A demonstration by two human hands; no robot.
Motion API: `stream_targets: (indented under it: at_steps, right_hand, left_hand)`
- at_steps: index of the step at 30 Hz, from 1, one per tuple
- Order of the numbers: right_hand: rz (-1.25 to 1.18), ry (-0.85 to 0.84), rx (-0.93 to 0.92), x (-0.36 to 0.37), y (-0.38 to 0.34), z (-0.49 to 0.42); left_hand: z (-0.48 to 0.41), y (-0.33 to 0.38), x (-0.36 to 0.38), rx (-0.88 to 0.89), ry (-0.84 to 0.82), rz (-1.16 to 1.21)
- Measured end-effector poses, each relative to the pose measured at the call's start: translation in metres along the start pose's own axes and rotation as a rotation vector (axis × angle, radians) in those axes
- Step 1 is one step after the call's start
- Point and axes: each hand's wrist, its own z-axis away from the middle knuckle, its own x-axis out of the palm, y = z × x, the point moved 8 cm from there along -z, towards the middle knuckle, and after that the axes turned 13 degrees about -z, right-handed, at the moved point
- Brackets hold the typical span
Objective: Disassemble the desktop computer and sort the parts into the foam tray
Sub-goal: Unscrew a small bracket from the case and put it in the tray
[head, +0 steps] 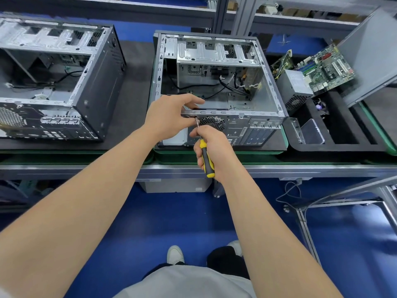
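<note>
An open desktop case [217, 87] lies on its side at the bench's centre, its inside nearly bare except for some cables. My left hand [169, 116] pinches the case's near top rail beside the rear fan grille. My right hand [211, 148] grips a yellow and black screwdriver [206, 157], its tip against the rail just under my left fingers. The black foam tray [335, 134] stands to the right; it holds a power supply [295, 89], a green motherboard [328, 68] and a clear plastic box [312, 131].
A second open case [58, 82] stands at the left of the bench. A grey side panel [373, 54] leans over the tray at the far right. The bench's metal front edge [86, 171] runs across, with blue floor below.
</note>
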Motion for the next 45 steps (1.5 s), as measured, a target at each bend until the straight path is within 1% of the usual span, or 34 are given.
stream_targets:
  at_steps: [1,2,5,7,9,12,14,15,19,21,22,23,24,25,28,29,31,33,34,37,41,43,45]
  right_hand:
    - [-0.077,-0.022,0.016,0.003,0.002,0.000]
    - [-0.208,-0.066,0.049,0.008,0.006,0.001]
    - [-0.652,-0.241,0.215,0.025,0.017,0.008]
    - [-0.822,-0.344,0.292,0.033,0.019,0.014]
    - [-0.853,-0.364,0.281,0.034,0.019,0.014]
    - [-0.791,-0.270,0.232,0.032,0.015,0.010]
    - [-0.627,-0.149,0.156,0.027,0.012,0.007]
    - [-0.478,-0.077,0.092,0.022,0.008,0.006]
    - [0.350,0.203,-0.234,0.012,-0.020,0.011]
    - [0.748,0.296,-0.393,0.017,-0.032,0.015]
    - [0.914,0.332,-0.440,0.020,-0.033,0.017]
    - [1.024,0.368,-0.470,0.022,-0.032,0.017]
    - [1.062,0.392,-0.493,0.022,-0.032,0.018]
    - [1.038,0.402,-0.508,0.020,-0.032,0.018]
    - [0.784,0.340,-0.475,0.014,-0.036,0.017]
    - [0.664,0.314,-0.409,0.010,-0.033,0.015]
    - [0.336,0.268,-0.167,0.002,-0.019,0.008]
    - [-0.038,0.159,0.065,0.005,-0.001,0.007]
    - [-0.183,0.085,0.119,0.009,0.003,0.006]
    - [-0.454,-0.133,0.155,0.019,0.006,0.007]
    - [-0.826,-0.300,0.257,0.030,0.015,0.015]
    - [-0.959,-0.340,0.272,0.036,0.017,0.017]
    - [-0.985,-0.314,0.259,0.040,0.018,0.015]
  left_hand:
    - [0.000,-0.001,0.000,-0.003,-0.006,0.004]
    - [-0.001,-0.001,0.000,-0.006,-0.009,0.006]
    - [-0.002,-0.002,0.001,-0.015,-0.013,0.004]
    - [-0.003,-0.003,0.001,-0.017,-0.014,0.004]
    - [-0.003,-0.003,0.001,-0.018,-0.014,0.011]
    - [-0.003,-0.002,0.001,-0.018,-0.025,0.017]
    - [-0.003,-0.001,0.001,-0.024,-0.031,0.020]
    - [-0.004,-0.001,0.001,-0.028,-0.031,0.022]
    - [-0.003,0.002,0.000,-0.013,-0.038,0.027]
    - [-0.003,0.003,0.000,-0.008,-0.037,0.033]
    - [-0.002,0.003,-0.001,-0.010,-0.034,0.034]
    - [-0.002,0.003,-0.001,-0.012,-0.030,0.035]
    - [-0.001,0.004,-0.001,-0.014,-0.027,0.036]
    - [-0.001,0.004,-0.002,-0.014,-0.023,0.036]
    - [0.001,0.004,-0.003,-0.020,-0.008,0.032]
    - [0.001,0.003,-0.003,-0.026,-0.007,0.032]
    - [0.002,0.003,-0.003,-0.036,-0.005,0.028]
    - [0.002,0.003,-0.003,-0.037,0.003,0.029]
    - [0.002,0.003,-0.004,-0.038,0.006,0.032]
    - [0.001,0.003,-0.004,-0.044,0.003,0.027]
    - [0.001,0.002,-0.003,-0.050,0.006,0.025]
    - [0.000,0.002,-0.003,-0.043,0.001,0.029]
    - [0.000,0.002,-0.004,-0.038,-0.003,0.026]
